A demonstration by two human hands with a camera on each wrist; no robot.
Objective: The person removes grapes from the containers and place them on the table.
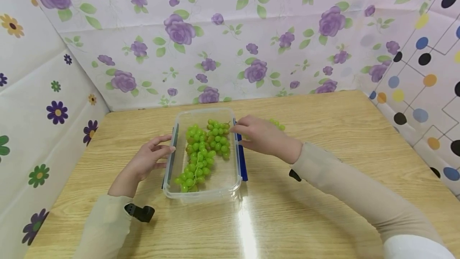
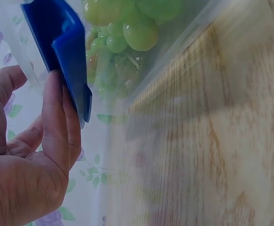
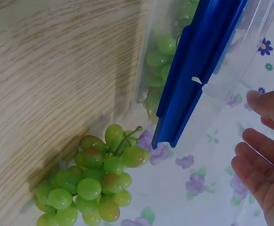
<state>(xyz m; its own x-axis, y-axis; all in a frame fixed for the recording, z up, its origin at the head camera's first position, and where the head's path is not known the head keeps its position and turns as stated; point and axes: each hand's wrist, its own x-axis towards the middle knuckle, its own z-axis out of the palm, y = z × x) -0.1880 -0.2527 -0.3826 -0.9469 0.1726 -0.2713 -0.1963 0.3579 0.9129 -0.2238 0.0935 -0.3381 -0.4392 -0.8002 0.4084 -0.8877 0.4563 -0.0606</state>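
Observation:
A clear plastic box (image 1: 201,193) with blue side latches stands on the table, holding bunches of green grapes (image 1: 195,153). At its left side, my left hand (image 1: 152,156) has its thumb over the rim and its fingers outside. In the left wrist view those fingers touch the blue latch (image 2: 66,52). My right hand (image 1: 264,135) hovers by the right rim. The right wrist view shows its fingers loosely bent, apart from the right blue latch (image 3: 193,75). Another bunch of green grapes (image 3: 94,176) lies outside the box, mostly hidden behind the right hand in the head view.
The wooden table (image 1: 323,115) extends around the box. A purple-flowered sheet (image 1: 251,51) closes off the back, with patterned sheets (image 1: 413,79) at the sides. Black straps sit around both wrists.

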